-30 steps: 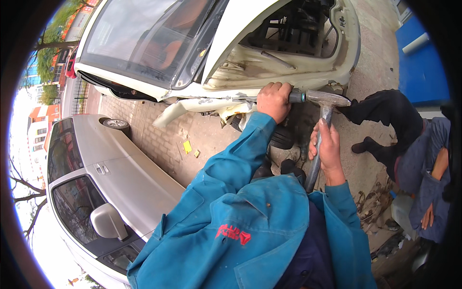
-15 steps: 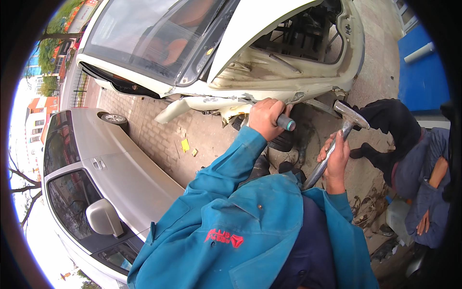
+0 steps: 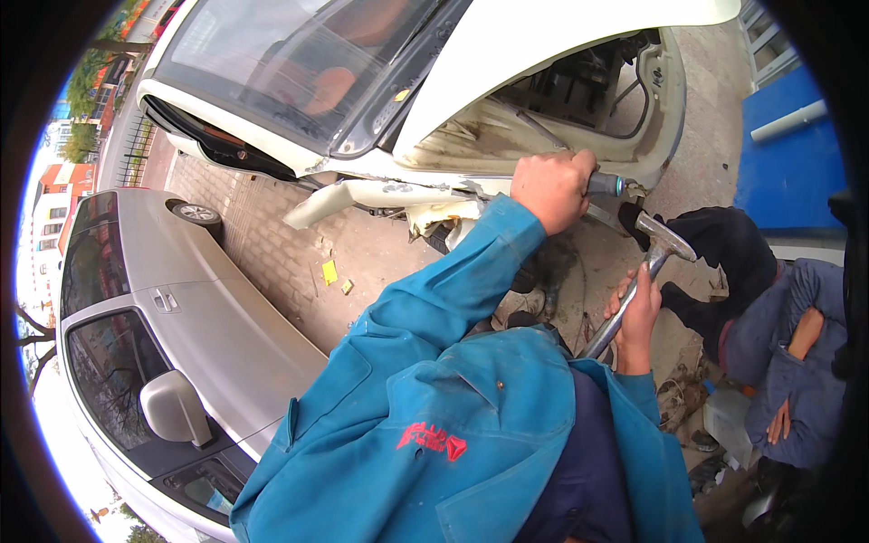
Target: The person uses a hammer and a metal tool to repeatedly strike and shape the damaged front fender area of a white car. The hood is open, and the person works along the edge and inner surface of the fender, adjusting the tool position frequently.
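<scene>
My left hand (image 3: 554, 192) is closed round a grey round-handled tool (image 3: 605, 185) with a teal ring at its butt end. Its working end is hidden, so I cannot tell its kind. The hand is over the edge of a white car's damaged front body (image 3: 471, 184), where the paint is scraped and the metal torn. My right hand (image 3: 636, 312) grips a steel hammer (image 3: 665, 237) by its metal shaft, head up, just below and right of the left hand. The hammer's head is apart from the tool and the car. Its lower shaft end reaches my teal jacket.
A raised white hood panel (image 3: 543, 36) overhangs the engine bay. A silver car (image 3: 217, 299) is parked at the left. At the right a person (image 3: 783, 353) sits close by, a dark-clad leg near the hammer. Behind stands a blue panel (image 3: 787, 154). Yellow scraps lie on the paving.
My left hand has moved right and up along the car's edge with the round-handled tool, which now points more to the right. The hammer in my right hand has hardly moved.
</scene>
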{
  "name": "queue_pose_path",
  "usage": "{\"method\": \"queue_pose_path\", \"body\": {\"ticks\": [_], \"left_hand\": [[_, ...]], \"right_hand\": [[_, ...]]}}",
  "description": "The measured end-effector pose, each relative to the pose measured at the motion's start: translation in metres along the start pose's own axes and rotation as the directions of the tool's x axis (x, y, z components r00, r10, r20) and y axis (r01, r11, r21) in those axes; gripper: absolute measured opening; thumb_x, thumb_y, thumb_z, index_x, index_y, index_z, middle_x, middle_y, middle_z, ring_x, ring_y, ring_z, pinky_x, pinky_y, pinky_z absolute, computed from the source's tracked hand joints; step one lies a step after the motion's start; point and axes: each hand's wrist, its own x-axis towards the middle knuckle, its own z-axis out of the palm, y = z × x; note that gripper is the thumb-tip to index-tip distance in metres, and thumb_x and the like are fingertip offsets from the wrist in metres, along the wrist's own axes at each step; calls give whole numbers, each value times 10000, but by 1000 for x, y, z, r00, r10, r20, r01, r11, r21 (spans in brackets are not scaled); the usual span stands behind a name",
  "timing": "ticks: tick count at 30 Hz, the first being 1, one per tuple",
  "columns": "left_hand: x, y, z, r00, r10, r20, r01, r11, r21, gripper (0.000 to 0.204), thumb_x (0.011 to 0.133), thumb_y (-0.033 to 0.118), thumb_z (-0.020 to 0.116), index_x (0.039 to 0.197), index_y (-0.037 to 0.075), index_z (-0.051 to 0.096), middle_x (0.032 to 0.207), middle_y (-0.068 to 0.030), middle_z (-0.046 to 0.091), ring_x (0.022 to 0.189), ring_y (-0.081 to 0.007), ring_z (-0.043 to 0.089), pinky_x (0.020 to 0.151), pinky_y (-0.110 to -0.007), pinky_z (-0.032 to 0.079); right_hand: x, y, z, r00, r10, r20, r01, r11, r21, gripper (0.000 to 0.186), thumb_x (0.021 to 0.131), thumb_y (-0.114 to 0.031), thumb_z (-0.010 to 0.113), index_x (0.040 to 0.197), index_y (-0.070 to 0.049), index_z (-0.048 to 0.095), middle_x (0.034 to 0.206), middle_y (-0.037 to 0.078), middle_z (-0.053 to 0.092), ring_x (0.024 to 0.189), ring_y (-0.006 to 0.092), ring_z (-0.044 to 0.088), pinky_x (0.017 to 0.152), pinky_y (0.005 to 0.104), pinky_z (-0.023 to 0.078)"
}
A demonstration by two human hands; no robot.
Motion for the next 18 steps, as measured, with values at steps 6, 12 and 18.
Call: {"method": "queue_pose_path", "body": {"ticks": [6, 12, 18], "left_hand": [[-16, -8, 18, 995, 70, -72, -73, 996, -45, 274, 794, 133, 791, 1050, 147, 695, 846, -101, 715, 804, -367, 731, 683, -506, 584], [-31, -28, 28, 989, 96, -114, -96, 995, 9, 275, 772, 117, 801, 1022, 157, 694, 854, -81, 706, 812, -343, 728, 686, -489, 586], [-38, -32, 33, 992, 65, -112, -62, 998, 31, 293, 757, 123, 805, 1029, 156, 700, 857, -75, 709, 809, -330, 730, 678, -478, 590]], "right_hand": [[-8, 1, -6, 999, -19, -43, 18, 1000, -10, 364, 1160, -431, 560, 1113, -73, 509, 768, 23, 495, 491, 125, 509, 413, 310, 459], [-7, 4, -10, 999, -21, -49, 22, 1000, 22, 357, 1160, -426, 565, 1111, -75, 514, 763, 21, 498, 487, 125, 510, 411, 309, 460], [-8, 8, -9, 999, -13, -43, 13, 1000, 3, 344, 1158, -440, 559, 1102, -103, 521, 744, 11, 500, 474, 116, 497, 412, 299, 442]]}}
